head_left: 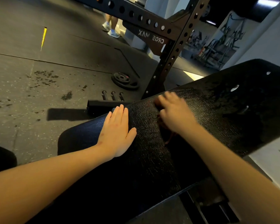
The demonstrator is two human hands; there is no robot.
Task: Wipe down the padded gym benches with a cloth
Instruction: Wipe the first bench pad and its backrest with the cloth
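Note:
A long black padded bench (217,110) runs from the lower left to the upper right, its cracked surface shiny in places. My left hand (116,131) lies flat on the pad's left edge, fingers straight and together. My right hand (173,110), blurred by motion, grips a dark reddish cloth (167,138) against the middle of the pad; only a small part of the cloth shows under the hand.
A black perforated rack upright (173,57) stands just behind the bench. A weight plate (124,80) and a peg holder (107,102) lie on the rubber floor to the left. A person's legs and shoes (111,29) are far back.

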